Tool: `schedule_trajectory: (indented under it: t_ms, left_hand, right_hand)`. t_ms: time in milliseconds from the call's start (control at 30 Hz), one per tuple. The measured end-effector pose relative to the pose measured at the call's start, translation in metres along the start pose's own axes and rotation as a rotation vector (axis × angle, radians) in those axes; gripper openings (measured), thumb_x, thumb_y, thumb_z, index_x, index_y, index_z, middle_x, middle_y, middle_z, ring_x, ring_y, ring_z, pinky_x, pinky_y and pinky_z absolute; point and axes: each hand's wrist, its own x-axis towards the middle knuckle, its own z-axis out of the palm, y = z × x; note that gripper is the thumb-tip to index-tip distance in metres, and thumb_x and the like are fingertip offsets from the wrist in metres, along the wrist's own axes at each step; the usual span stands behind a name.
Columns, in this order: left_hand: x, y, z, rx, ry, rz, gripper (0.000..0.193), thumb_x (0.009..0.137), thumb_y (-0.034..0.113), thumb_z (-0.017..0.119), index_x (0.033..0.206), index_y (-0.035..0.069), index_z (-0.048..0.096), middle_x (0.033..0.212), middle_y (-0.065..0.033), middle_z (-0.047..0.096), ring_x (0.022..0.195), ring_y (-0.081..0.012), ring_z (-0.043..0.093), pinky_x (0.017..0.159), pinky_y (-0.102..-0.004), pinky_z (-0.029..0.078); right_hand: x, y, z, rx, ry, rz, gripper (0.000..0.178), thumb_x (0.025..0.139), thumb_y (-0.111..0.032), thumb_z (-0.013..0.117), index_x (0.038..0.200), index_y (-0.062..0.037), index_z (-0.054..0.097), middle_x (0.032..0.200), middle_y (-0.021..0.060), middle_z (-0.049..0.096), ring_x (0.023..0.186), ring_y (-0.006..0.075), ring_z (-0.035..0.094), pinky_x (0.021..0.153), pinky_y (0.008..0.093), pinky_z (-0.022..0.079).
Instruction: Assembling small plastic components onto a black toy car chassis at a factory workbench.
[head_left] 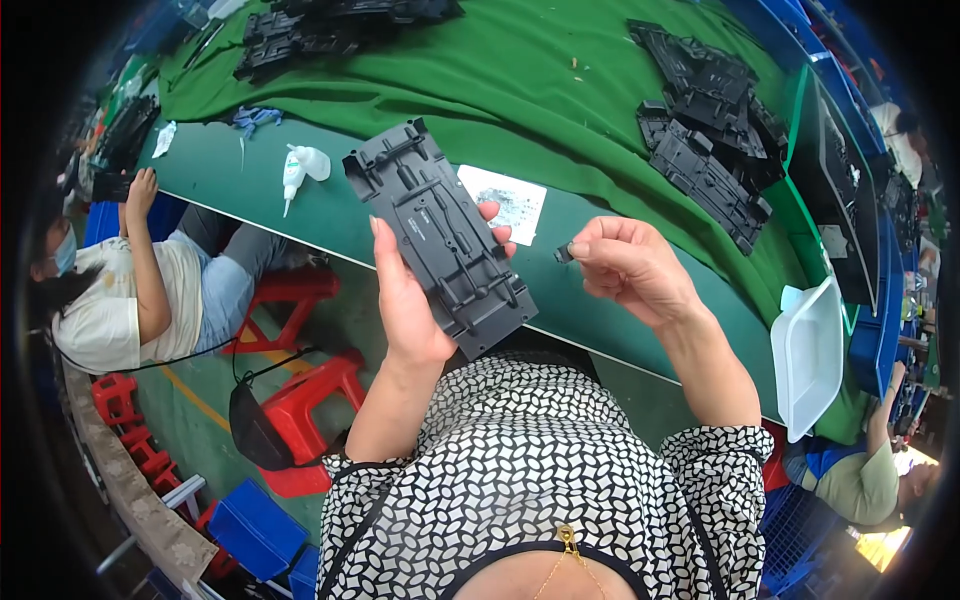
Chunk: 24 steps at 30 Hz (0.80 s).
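A black moulded plastic chassis plate (440,235), long and ribbed, is tilted in front of me above the table's near edge. My left hand (405,300) grips it from below, thumb along its left edge and fingertips showing at its right. To the right of the plate, my right hand (630,265) pinches a small black plastic piece (563,253) between thumb and forefinger, apart from the plate. Its exact shape is too small to make out. On the table behind the plate lies a white printed sheet (510,200), partly hidden by my left fingers.
A white squeeze bottle (303,172) lies left on the green table (225,200). Black plastic parts pile up on green cloth at the far left (330,30) and right (715,130). A white tray (808,360) sits at the right edge. A masked person (130,290) sits at left near red stools (310,400).
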Motion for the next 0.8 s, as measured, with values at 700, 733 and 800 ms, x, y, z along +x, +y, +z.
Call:
schedule_trajectory:
  t_ms: [700, 733, 800]
  left_hand:
    - [-0.02, 0.004, -0.015, 0.037, 0.021, 0.038, 0.076, 0.094, 0.062, 0.019, 0.133, 0.001, 0.039, 0.123, -0.0207, 0.053, 0.101, -0.0314, 0.06, 0.092, -0.0488, 0.049]
    - [-0.02, 0.004, -0.015, 0.032, 0.02, 0.037, 0.076, 0.094, 0.062, 0.019, 0.133, 0.0, 0.039, 0.124, -0.0209, 0.053, 0.101, -0.0313, 0.06, 0.091, -0.0486, 0.049]
    - [-0.02, 0.004, -0.017, 0.025, 0.029, 0.029, 0.077, 0.094, 0.063, 0.019, 0.133, 0.0, 0.04, 0.123, -0.0208, 0.053, 0.101, -0.0311, 0.06, 0.091, -0.0485, 0.049]
  right_hand:
    - [0.091, 0.002, 0.01, -1.858, 0.054, -1.094, 0.008, 0.071, -0.006, 0.058, 0.079, -0.0055, 0.061, 0.082, 0.0086, 0.057, 0.084, 0.0251, 0.057, 0.071, 0.0363, 0.047]
    - [0.089, -0.001, 0.01, -1.851, 0.01, -1.023, 0.007, 0.071, -0.006, 0.058, 0.078, -0.0054, 0.061, 0.082, 0.0089, 0.057, 0.083, 0.0254, 0.057, 0.071, 0.0368, 0.047]
    - [0.086, -0.002, 0.01, -1.845, -0.045, -0.947, 0.006, 0.072, -0.006, 0.058, 0.077, -0.0054, 0.061, 0.081, 0.0093, 0.057, 0.083, 0.0258, 0.057, 0.072, 0.0373, 0.047]
